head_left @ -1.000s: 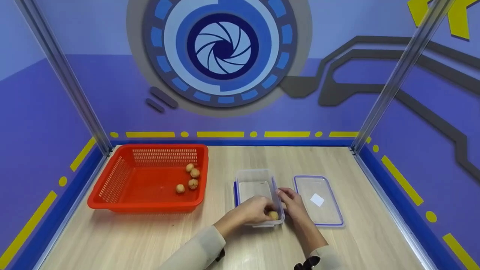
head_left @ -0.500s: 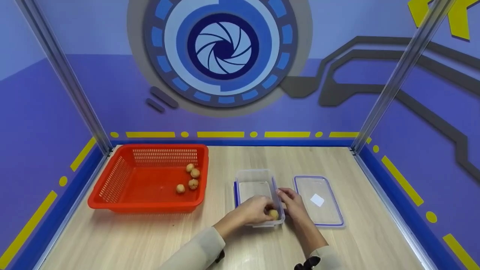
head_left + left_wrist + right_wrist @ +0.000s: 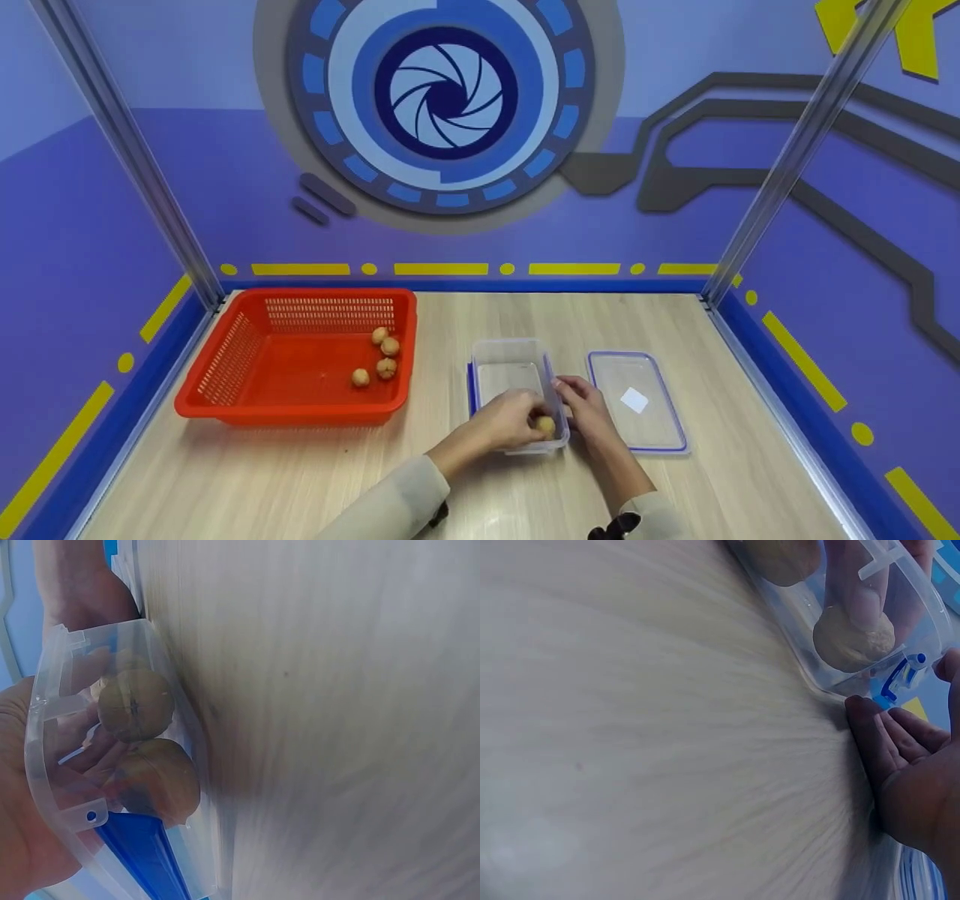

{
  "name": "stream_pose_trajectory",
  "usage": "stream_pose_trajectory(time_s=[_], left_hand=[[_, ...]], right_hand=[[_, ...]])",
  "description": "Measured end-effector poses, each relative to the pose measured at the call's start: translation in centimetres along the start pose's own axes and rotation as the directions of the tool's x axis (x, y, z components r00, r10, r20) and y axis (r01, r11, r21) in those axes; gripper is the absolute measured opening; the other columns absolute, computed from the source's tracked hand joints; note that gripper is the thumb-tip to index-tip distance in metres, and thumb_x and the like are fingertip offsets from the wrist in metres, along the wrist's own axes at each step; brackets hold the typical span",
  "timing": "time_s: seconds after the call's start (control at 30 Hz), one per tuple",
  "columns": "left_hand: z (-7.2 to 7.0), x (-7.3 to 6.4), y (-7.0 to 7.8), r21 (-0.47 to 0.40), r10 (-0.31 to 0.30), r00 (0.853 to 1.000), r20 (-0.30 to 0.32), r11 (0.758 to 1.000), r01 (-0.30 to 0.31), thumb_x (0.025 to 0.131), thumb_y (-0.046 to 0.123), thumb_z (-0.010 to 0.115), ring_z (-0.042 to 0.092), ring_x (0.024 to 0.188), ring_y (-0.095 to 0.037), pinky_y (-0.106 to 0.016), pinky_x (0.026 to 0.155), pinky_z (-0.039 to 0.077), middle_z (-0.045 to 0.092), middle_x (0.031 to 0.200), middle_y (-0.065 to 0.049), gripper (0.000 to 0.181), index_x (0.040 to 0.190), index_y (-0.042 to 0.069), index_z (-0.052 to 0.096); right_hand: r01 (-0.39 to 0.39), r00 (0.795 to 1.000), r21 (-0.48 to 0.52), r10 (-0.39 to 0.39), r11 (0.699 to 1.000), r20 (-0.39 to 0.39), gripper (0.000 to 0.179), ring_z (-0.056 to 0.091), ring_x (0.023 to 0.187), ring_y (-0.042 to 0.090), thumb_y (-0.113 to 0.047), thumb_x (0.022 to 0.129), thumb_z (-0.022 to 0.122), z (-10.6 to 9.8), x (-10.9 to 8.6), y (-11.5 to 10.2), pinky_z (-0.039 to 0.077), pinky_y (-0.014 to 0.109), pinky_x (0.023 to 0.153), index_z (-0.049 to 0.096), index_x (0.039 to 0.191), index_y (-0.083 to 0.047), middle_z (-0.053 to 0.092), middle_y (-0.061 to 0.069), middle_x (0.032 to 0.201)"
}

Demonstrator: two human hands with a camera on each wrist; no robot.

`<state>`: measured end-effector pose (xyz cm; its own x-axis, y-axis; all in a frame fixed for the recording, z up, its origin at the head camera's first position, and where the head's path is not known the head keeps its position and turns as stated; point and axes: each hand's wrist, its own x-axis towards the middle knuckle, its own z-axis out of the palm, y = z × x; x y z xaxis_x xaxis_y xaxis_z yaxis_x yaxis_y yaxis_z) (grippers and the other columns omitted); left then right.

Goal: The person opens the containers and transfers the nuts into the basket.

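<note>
A clear plastic container with blue clips stands in the middle of the wooden table. My left hand reaches into its near right corner and holds a small brown nut at the fingertips. Through the container wall, the left wrist view shows two nuts, one above the other, with fingers behind them. In the right wrist view a left-hand finger lies on a nut. My right hand rests against the container's right outer wall, its fingers straight beside the corner.
A red mesh basket at the left holds several nuts near its right side. The container's clear lid, blue-rimmed with a white sticker, lies flat just right of my right hand. Blue walls and metal posts enclose the table.
</note>
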<state>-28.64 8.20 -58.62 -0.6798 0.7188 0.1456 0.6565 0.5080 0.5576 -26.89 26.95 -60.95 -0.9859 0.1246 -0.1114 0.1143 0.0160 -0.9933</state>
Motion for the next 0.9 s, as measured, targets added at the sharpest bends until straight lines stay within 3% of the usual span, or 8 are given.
stream_pose_trajectory(time_s=[0.13,0.5,0.73,0.9], left_hand=[[-0.1,-0.1,0.1,-0.005,0.001,1.0,-0.012,1.0,-0.001,0.085,0.014,0.087,0.057,0.082,-0.002,-0.017,0.076,0.049,0.071,0.094,0.004,0.021,0.105,0.011,0.08],[0.0,-0.1,0.2,0.019,0.003,1.0,-0.023,1.0,-0.002,0.085,0.015,0.087,0.06,0.083,-0.004,-0.019,0.077,0.051,0.071,0.095,0.004,0.022,0.105,0.01,0.078],[0.0,0.1,0.2,0.019,-0.014,1.0,-0.006,1.0,0.014,0.086,0.018,0.088,0.058,0.081,-0.004,-0.019,0.076,0.049,0.07,0.094,0.005,0.022,0.105,0.011,0.08],[0.0,0.0,0.2,0.011,-0.015,1.0,-0.016,1.0,0.015,0.086,0.02,0.089,0.059,0.083,-0.003,-0.019,0.077,0.051,0.072,0.097,0.003,0.025,0.108,0.01,0.08]], right_hand=[[0.006,1.0,0.003,-0.006,1.0,0.006,0.041,0.065,0.115,0.039,-0.019,0.106,0.064,0.2,-1.0,-1.3,0.062,0.04,0.081,0.06,0.133,0.012,0.066,0.03,0.126],[0.007,1.0,-0.01,-0.007,1.0,0.006,0.042,0.064,0.117,0.04,-0.019,0.106,0.065,0.2,-1.1,-1.5,0.061,0.039,0.082,0.06,0.134,0.012,0.063,0.032,0.131],[-0.002,1.0,0.005,0.002,1.0,-0.011,0.042,0.067,0.112,0.033,-0.028,0.105,0.068,-0.5,1.1,1.8,0.062,0.038,0.078,0.065,0.132,0.004,0.069,0.022,0.125],[0.002,1.0,-0.002,-0.002,1.0,-0.019,0.043,0.067,0.111,0.031,-0.03,0.104,0.07,-0.4,1.0,1.8,0.062,0.037,0.077,0.066,0.131,0.002,0.07,0.021,0.124]])
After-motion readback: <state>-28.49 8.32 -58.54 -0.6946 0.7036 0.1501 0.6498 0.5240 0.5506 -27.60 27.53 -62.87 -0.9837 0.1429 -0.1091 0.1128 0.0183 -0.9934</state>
